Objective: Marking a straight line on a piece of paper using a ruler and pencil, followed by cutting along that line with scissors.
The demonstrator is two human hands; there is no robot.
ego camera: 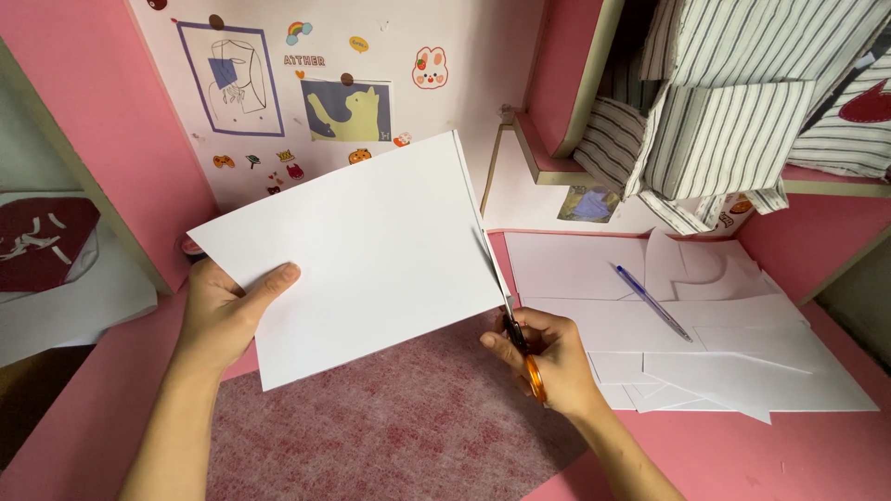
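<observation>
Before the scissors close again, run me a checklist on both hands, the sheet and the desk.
1. Left hand grips the white sheet at its left edge, thumb on top: ok.
2. Right hand holds the orange-handled scissors, blades pointing up along the sheet's right edge: ok.
3. Left-hand fingers far from the blades: ok.
4. Sheet lifted off the red felt mat, nothing under the cut line: ok.
5. Narrow strip partly cut along the right edge; how far the cut runs: cannot tell.
6. Blue pen lies on the paper offcuts, apart from the scissors: ok.
</observation>
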